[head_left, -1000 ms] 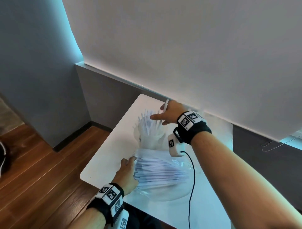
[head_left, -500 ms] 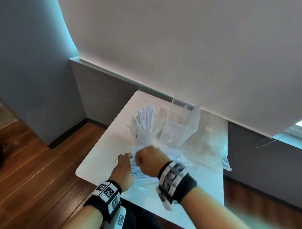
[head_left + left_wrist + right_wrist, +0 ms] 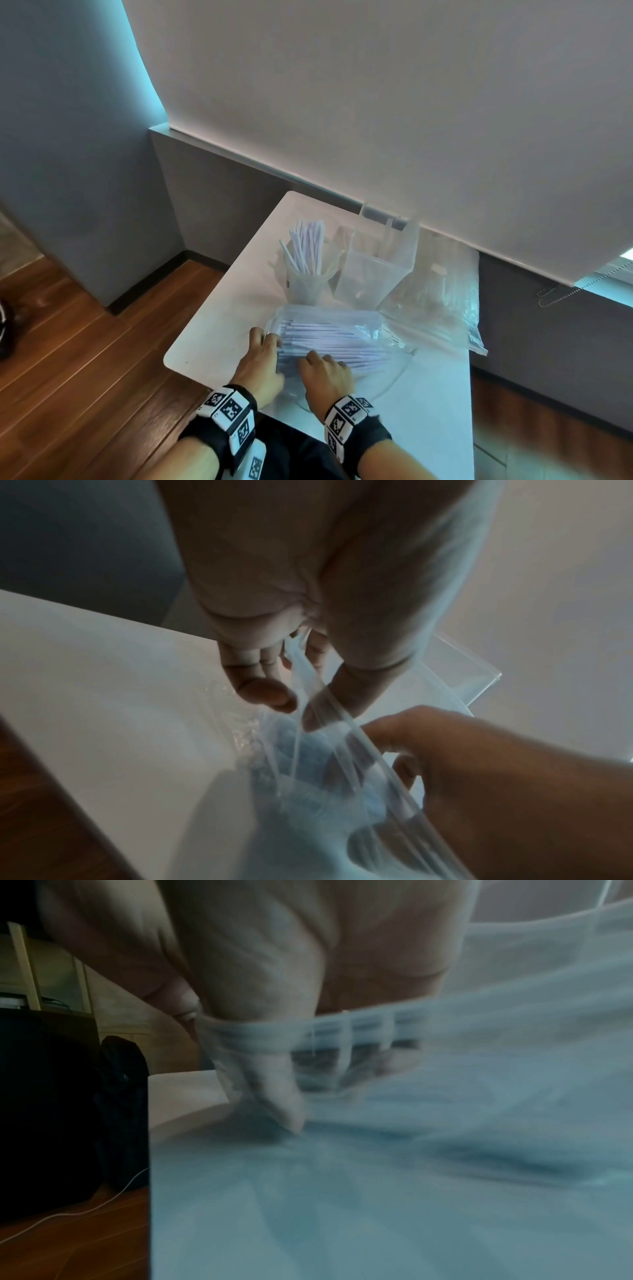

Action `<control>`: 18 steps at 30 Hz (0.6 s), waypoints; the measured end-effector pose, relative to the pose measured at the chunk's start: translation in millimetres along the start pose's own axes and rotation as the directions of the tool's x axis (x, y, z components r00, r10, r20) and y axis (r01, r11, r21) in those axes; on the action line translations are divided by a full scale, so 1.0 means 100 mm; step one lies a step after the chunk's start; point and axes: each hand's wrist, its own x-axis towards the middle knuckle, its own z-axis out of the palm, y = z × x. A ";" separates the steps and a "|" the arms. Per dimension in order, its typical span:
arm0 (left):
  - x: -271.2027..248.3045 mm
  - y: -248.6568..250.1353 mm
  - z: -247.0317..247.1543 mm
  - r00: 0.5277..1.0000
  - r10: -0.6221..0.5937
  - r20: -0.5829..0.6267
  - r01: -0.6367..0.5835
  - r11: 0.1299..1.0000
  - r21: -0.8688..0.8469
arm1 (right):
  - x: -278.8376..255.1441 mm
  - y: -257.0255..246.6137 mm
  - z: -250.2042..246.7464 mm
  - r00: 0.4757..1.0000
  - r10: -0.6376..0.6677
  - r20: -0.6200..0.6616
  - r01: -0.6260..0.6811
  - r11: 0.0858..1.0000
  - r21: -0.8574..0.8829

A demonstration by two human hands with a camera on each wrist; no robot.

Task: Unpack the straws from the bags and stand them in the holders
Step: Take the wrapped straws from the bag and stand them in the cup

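The left hand (image 3: 261,364) pinches the open edge of the clear bag (image 3: 383,330) between thumb and fingers. The right hand (image 3: 327,376) has its fingers inside the bag mouth; the view is too blurry to tell if it holds anything. White straws (image 3: 329,337) lie flat in the bag on the white table (image 3: 219,329). At twelve o'clock from the hands stands a round cup (image 3: 308,281) with straws upright in it. At one o'clock, just beside it, stands a clear square holder (image 3: 373,274). At two o'clock lies another clear bag (image 3: 442,308).
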 end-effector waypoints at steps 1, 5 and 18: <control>0.00 0.00 0.00 1.000 0.003 -0.001 -0.003 1.000 -0.001 | 0.00 0.01 0.02 1.000 -0.002 -0.018 0.002 1.000 -0.012; -0.02 0.00 -0.01 1.000 0.004 -0.006 -0.004 1.000 0.000 | 0.02 0.04 0.08 0.999 -0.006 -0.049 0.004 0.998 -0.056; -0.07 -0.01 -0.02 1.000 0.017 -0.015 -0.018 0.999 -0.036 | 0.04 0.01 0.22 0.998 0.033 -0.049 -0.037 0.995 -0.088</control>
